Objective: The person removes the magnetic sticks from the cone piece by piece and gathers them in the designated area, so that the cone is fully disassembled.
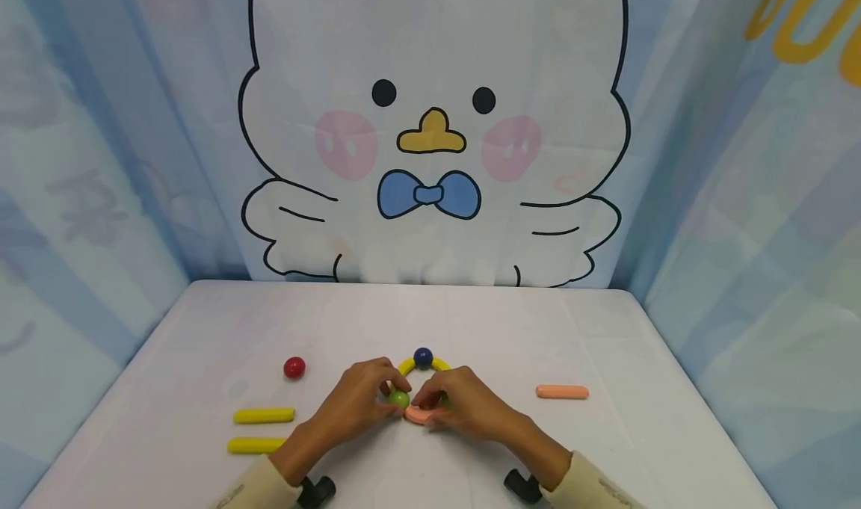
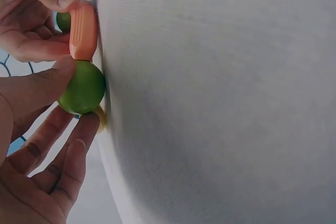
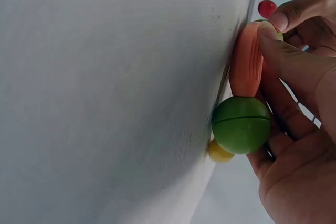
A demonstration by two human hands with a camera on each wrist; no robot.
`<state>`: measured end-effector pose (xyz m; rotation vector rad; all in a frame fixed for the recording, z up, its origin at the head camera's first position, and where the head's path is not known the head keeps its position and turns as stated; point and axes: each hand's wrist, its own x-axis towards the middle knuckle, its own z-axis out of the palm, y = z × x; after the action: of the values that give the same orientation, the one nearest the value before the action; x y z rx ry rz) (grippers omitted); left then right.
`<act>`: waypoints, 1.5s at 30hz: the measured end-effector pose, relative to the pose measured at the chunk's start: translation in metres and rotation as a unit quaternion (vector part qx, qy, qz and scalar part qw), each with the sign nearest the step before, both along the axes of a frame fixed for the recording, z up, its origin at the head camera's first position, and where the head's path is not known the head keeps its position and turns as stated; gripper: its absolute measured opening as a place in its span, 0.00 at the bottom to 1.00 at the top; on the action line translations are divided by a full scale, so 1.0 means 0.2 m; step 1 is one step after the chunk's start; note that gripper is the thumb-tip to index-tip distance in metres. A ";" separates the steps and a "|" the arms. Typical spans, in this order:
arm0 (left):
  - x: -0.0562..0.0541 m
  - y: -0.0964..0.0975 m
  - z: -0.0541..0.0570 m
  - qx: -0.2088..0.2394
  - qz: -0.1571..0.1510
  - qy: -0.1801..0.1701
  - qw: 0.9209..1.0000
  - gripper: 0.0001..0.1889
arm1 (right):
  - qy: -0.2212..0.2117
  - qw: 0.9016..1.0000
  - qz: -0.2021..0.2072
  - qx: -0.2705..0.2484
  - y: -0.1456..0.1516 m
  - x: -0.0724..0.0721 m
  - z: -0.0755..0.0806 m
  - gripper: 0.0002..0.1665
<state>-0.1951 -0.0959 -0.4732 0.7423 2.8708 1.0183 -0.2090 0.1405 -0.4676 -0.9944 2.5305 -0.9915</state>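
Left hand [image 1: 363,395] pinches a glossy green ball [image 1: 400,399] between thumb and fingers, probably to steady it while the right hand [image 1: 474,406], also narrowed to a pinch, holds a smooth, curved orange stick [image 3: 245,61] at the near side of a small ring. Holding neighbouring parts from either side likely keeps their joint aligned. Across the ring, a dark blue ball [image 1: 423,357] sits between curved yellow sticks [image 1: 406,366]. A shiny red ball [image 1: 294,368], two straight yellow rods [image 1: 264,415] and a straight orange rod [image 1: 562,392] lie well apart on the white desk [image 1: 403,483], perhaps to leave the hands room. Head view mostly hides the second green ball [image 3: 241,125]; the right wrist view bares it, seam included, touching the orange stick's end. Left wrist view shows the other end against the first ball; how firmly they join, I cannot tell
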 end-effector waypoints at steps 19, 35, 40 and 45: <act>0.01 0.01 0.00 -0.005 0.009 -0.002 1.000 0.14 | -0.015 0.999 0.025 0.017 0.01 -0.01 0.02 0.16; 0.01 0.02 0.00 -0.025 0.021 -0.001 0.999 0.14 | 0.100 0.976 -0.193 0.025 0.02 0.02 0.00 0.10; 0.01 0.02 0.00 -0.029 0.023 -0.006 0.999 0.14 | 0.090 0.972 -0.210 0.047 0.00 0.03 -0.01 0.10; 0.01 0.02 0.00 -0.033 0.027 -0.004 0.999 0.15 | 0.079 0.972 -0.214 0.057 -0.01 0.02 0.00 0.10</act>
<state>-0.1923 -0.0911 -0.4725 0.6597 2.9173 0.9248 -0.2045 0.1382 -0.4679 -0.5206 2.9740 -0.8826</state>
